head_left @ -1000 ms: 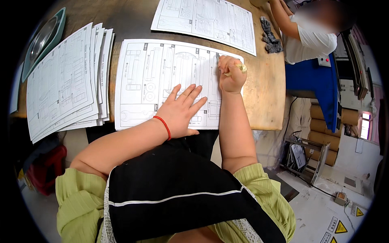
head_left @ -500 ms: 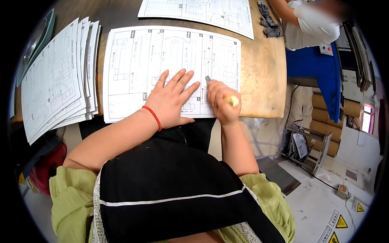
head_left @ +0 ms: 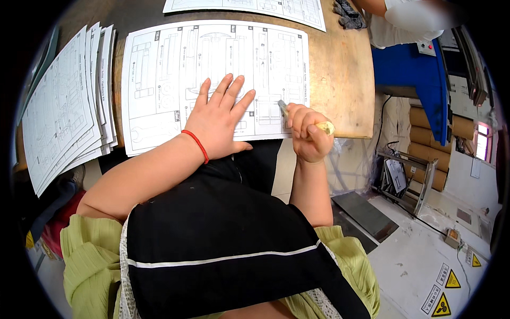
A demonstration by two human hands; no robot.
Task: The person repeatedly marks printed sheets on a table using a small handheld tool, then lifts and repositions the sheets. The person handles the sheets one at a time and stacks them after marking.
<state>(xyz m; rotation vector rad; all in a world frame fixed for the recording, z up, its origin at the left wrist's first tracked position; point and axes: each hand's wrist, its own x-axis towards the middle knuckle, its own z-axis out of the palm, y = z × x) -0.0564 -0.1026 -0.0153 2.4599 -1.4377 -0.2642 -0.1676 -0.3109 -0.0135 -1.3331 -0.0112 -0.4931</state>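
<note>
A white printed sheet with line drawings lies on the wooden table in front of me. My left hand rests flat on its near middle, fingers spread, with a red cord around the wrist. Near the sheet's right near corner, my right hand is closed around a tool with a yellowish handle and a flat grey metal tip. The tip points at the sheet; whether it touches I cannot tell. The fingers hide most of the handle, so the tool's exact kind is unclear.
A fanned pile of similar printed sheets stands at the left table edge. Another printed sheet lies at the far side, beside dark grey gloves. A person in white is at the far right, near a blue machine.
My right hand and the tool have moved right and nearer me over the sheet. The left hand stays flat on it. The whole view has shifted slightly.
</note>
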